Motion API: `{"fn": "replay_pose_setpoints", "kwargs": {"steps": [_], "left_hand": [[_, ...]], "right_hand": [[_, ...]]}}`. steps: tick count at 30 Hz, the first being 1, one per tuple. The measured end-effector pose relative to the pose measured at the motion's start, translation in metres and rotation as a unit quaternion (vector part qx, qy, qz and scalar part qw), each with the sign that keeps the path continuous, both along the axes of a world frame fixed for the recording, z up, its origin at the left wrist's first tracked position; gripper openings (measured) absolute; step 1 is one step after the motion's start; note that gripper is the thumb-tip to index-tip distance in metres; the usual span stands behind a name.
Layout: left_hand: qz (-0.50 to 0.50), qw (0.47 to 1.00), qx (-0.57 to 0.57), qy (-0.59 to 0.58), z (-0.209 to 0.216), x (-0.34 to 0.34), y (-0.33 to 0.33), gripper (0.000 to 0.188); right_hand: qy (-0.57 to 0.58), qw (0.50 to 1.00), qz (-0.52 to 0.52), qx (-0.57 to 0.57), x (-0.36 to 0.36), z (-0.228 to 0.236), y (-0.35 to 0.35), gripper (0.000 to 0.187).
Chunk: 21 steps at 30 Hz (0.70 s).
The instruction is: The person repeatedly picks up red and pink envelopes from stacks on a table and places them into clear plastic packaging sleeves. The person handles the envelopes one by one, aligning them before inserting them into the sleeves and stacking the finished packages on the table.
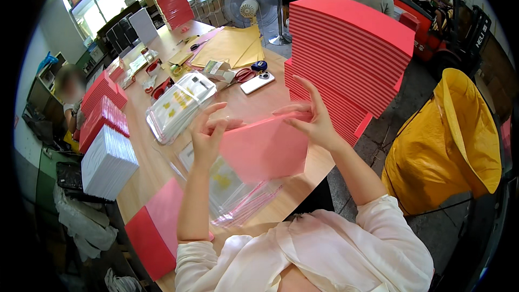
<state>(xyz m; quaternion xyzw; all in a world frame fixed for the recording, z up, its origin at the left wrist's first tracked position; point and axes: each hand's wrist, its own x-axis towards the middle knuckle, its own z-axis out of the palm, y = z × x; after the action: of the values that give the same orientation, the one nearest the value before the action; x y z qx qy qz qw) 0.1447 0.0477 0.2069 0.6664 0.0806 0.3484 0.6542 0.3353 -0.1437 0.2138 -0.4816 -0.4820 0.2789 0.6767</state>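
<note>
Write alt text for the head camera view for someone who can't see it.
Both hands, left hand and right hand, hold up a pink card over a wooden table. A tall stack of red cards stands to the right, clear bags lie below.

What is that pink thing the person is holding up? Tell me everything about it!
It is a flat pink sheet, like thin card or an envelope, plain with no pictures showing. It is held up in the air above the wooden table, tilted a little. The left hand pinches its upper left edge and the right hand grips its upper right corner. Below it lie clear plastic sleeves. A tall pile of red sheets stands behind it.
</note>
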Motion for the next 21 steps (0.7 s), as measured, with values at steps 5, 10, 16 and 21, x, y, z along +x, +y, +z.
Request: {"fn": "replay_pose_setpoints", "kwargs": {"steps": [5,10,16,21], "left_hand": [[-0.02,0.996,0.047,-0.078,-0.01,0.004,0.002,0.049],[0.037,0.992,0.057,-0.103,-0.057,-0.003,-0.005,0.064],[0.152,0.984,-0.016,0.09,-0.098,-0.021,-0.022,0.019],[0.129,0.99,0.012,0.054,-0.059,-0.015,-0.04,0.021]], "right_hand": [[-0.058,0.998,-0.028,0.019,0.001,-0.003,-0.002,0.087],[-0.088,0.996,-0.029,-0.016,-0.002,0.014,-0.009,0.092],[-0.34,0.906,0.095,-0.234,-0.023,0.09,-0.005,0.089],[-0.576,0.78,0.072,-0.234,-0.059,0.112,0.029,0.074]]}}
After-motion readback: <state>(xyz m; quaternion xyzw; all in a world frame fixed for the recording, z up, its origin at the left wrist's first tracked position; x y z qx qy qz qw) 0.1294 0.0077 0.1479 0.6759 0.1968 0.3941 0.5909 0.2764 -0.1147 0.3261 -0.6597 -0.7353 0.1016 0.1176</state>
